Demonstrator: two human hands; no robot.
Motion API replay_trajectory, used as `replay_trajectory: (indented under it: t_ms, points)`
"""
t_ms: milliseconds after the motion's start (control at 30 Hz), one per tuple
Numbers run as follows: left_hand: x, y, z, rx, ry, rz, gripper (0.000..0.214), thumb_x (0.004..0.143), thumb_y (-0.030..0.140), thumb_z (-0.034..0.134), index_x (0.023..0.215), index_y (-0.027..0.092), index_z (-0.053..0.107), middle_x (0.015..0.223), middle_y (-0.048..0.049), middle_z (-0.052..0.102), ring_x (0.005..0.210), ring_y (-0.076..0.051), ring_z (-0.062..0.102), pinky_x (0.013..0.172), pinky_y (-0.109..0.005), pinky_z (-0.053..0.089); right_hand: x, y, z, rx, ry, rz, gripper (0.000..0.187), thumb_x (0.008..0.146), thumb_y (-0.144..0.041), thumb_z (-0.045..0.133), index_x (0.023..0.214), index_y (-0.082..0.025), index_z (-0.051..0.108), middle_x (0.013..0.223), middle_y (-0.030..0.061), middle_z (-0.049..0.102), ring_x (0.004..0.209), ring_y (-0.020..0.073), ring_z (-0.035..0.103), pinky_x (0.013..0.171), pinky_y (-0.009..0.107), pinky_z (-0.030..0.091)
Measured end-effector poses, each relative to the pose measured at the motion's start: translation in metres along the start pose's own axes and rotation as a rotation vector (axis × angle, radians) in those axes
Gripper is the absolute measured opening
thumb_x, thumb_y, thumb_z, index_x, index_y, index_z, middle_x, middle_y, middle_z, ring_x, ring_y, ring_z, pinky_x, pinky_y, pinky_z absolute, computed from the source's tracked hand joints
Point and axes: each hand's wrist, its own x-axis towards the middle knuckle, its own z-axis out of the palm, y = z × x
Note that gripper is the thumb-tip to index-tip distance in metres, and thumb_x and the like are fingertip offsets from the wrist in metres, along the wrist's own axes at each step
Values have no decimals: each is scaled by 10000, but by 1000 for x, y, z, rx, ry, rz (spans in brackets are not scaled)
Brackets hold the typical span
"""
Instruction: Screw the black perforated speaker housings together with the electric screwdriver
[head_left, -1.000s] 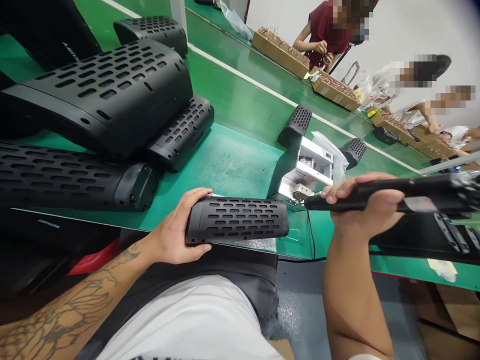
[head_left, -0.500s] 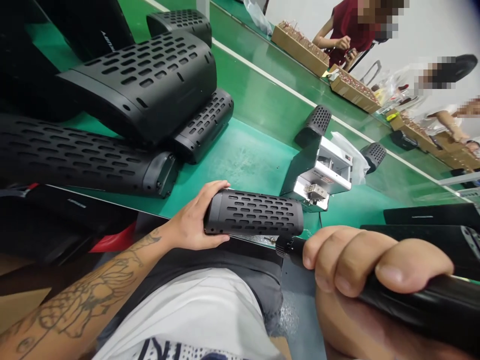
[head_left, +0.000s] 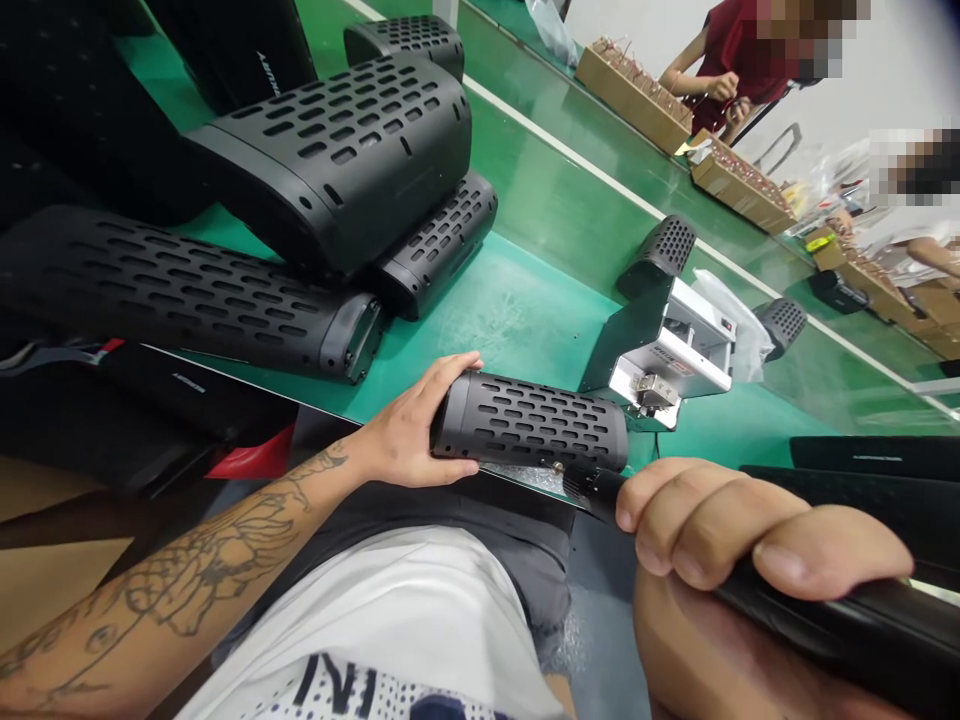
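Observation:
My left hand (head_left: 420, 425) is wrapped round the left end of a black slotted metal housing (head_left: 536, 422), which lies at the bench's near edge. Fingers grip its far side while the thumb presses the near side. A black power screwdriver (head_left: 817, 635) fills my right hand (head_left: 705, 530). Its knurled nose (head_left: 589, 488) points left at the lower side of the housing, near the right end. Something small and shiny, perhaps a screw, shows at the tip; whether it touches the housing I cannot tell.
Larger slotted housings (head_left: 352, 150) are stacked at the left. Behind the held housing stands a silver screw-feeder-like machine (head_left: 664, 350) on the green bench (head_left: 517, 285). Black panels (head_left: 855, 460) lie at the right. Across the bench, people work beside cardboard boxes (head_left: 630, 100).
The view has shifted, so most things sit further right. The screwdriver's nose is now a little further left along the housing's lower side, and a shiny bit shows at its tip.

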Motion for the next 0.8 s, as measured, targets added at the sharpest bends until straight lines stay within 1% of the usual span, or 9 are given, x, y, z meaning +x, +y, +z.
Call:
replay_trajectory:
  t_ms: [100, 167, 300, 367, 467, 533, 567, 700, 800]
  points:
    - [1, 1, -1, -4, 2, -12, 1398, 850, 490, 1036, 1963, 351, 202, 1819, -215, 535, 1662, -487, 609, 1384, -656, 564, -2, 2, -3, 33, -52, 29, 603, 811, -667, 1134, 1159, -314, 791, 741, -77, 747, 500, 191, 668, 585, 441, 657]
    - [1, 0, -1, -7, 6, -22, 1394, 854, 504, 1031, 1964, 347, 202, 1823, -219, 531, 1656, -491, 610, 1370, -657, 573, -2, 0, -2, 47, -39, 26, 574, 844, -681, 1112, 1146, -296, 810, 739, -73, 754, 490, 187, 675, 569, 434, 656]
    - [0, -2, -2, -1, -13, -43, 1388, 871, 501, 1021, 1969, 354, 185, 1843, -221, 514, 1658, -493, 605, 1362, -661, 575, 1, -5, 6, 19, 67, 46, 408, 1058, -695, 924, 1091, -296, 840, 697, -56, 737, 489, 206, 680, 566, 456, 651]
    - [0, -3, -2, 3, -13, -38, 1395, 863, 491, 1029, 1968, 354, 187, 1844, -219, 516, 1669, -495, 594, 1381, -669, 555, 3, -7, 9, 10, 92, 82, 380, 1106, -695, 863, 1078, -316, 852, 683, -51, 730, 491, 213, 674, 581, 464, 649]
    - [0, -3, -2, -1, -9, -26, 1384, 855, 484, 1036, 1960, 356, 213, 1837, -214, 523, 1669, -493, 593, 1389, -668, 549, 6, -8, 11, 24, 79, 136, 320, 1154, -634, 820, 1063, -331, 866, 677, -50, 734, 486, 207, 667, 595, 447, 645]
    - [0, -2, -2, -9, -2, -18, 1356, 858, 485, 1035, 1951, 356, 244, 1832, -210, 526, 1666, -489, 596, 1395, -664, 546, 7, -8, 11, 48, 60, 171, 307, 1208, -589, 746, 1079, -339, 869, 695, -41, 752, 501, 213, 687, 616, 447, 662]
    - [0, -1, -2, -13, 3, -14, 1340, 863, 485, 1033, 1947, 354, 256, 1829, -208, 528, 1666, -488, 597, 1400, -664, 542, 8, -8, 11, 57, 51, 182, 307, 1219, -577, 728, 1083, -339, 867, 702, -36, 757, 511, 218, 697, 626, 451, 671]
    - [2, 3, -2, -13, 14, 24, 1302, 876, 478, 1021, 1938, 354, 278, 1792, -206, 556, 1638, -486, 620, 1381, -670, 558, 14, -6, 11, 97, -2, 193, 290, 1192, -544, 788, 1059, -294, 851, 706, -11, 757, 537, 229, 718, 654, 466, 691]
    - [4, 4, -5, 7, 5, 58, 1309, 856, 469, 1034, 1928, 351, 291, 1750, -208, 584, 1601, -488, 645, 1352, -672, 586, 22, 3, 9, 166, -104, 248, 384, 1110, -653, 878, 1079, -271, 853, 746, -1, 773, 566, 217, 727, 671, 461, 692]
